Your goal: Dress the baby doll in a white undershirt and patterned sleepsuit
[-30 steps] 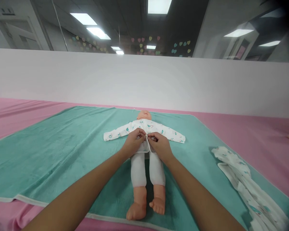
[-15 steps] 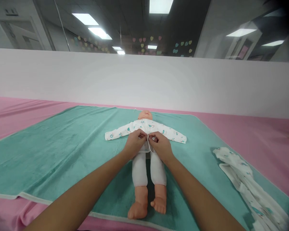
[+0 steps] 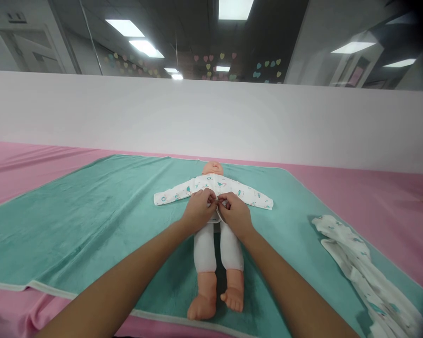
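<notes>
A baby doll (image 3: 204, 256) lies on its back, head away from me and bare feet towards me. It wears a white printed baby shirt (image 3: 256, 194) with long sleeves spread to both sides. My left hand (image 3: 200, 206) and my right hand (image 3: 235, 211) meet over the front of the shirt at the belly. The fingertips of both are pinched at the front opening, on what looks like the shirt's thin white tie. My fingers hide most of that tie and the shirt's lower front.
Under the doll is a green blanket (image 3: 73, 225) with a pale edge, spread over a pink cover (image 3: 366, 202). White printed baby clothing (image 3: 369, 277) lies crumpled at the right. A low white wall (image 3: 211, 117) stands behind, with dark glass above.
My left fingers have shifted slightly right, closer to my right fingertips. The tie's hanging strand that showed between my hands is now mostly hidden. The doll stays in place.
</notes>
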A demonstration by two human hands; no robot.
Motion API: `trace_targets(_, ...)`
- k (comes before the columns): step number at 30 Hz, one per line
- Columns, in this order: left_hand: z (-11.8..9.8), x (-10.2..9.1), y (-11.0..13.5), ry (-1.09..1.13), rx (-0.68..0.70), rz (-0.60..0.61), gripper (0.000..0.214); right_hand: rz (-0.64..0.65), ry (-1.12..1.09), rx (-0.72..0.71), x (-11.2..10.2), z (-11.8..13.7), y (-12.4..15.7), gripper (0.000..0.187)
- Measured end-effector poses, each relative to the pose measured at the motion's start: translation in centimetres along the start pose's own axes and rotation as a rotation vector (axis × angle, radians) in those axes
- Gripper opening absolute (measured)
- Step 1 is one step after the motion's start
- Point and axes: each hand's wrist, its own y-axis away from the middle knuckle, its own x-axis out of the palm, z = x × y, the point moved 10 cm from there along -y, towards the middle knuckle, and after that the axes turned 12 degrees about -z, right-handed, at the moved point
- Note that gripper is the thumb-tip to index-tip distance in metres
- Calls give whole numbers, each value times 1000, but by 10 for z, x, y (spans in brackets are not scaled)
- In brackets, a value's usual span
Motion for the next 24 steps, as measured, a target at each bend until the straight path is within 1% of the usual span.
trace_targets(6, -1, -1, 1, -24, 30, -34, 8, 0, 35, -46, 1, 4, 1, 15)
trace_targets(9, -4, -2, 1, -29, 51, -25, 9, 5, 33, -43, 1, 4, 1, 16)
trace_targets(12, -3, -2, 1, 6, 34, -7, 10, 13, 10, -31, 0, 4, 1, 17)
trace_targets(14, -2, -2, 1, 63, 13, 3, 11, 15, -14, -18, 0, 4, 1, 19)
trace_targets(17, 1, -1, 1, 203, -22, 22, 13, 1, -32, -6, -2, 3, 1, 21)
trace_targets(21, 8, 1, 1, 405, -103, 19, 10, -18, -17, -42, -4, 6, 1, 19)
trace_targets(24, 13, 6, 2, 475, -156, 39, 9, -15, 4, -68, -3, 8, 1, 18)
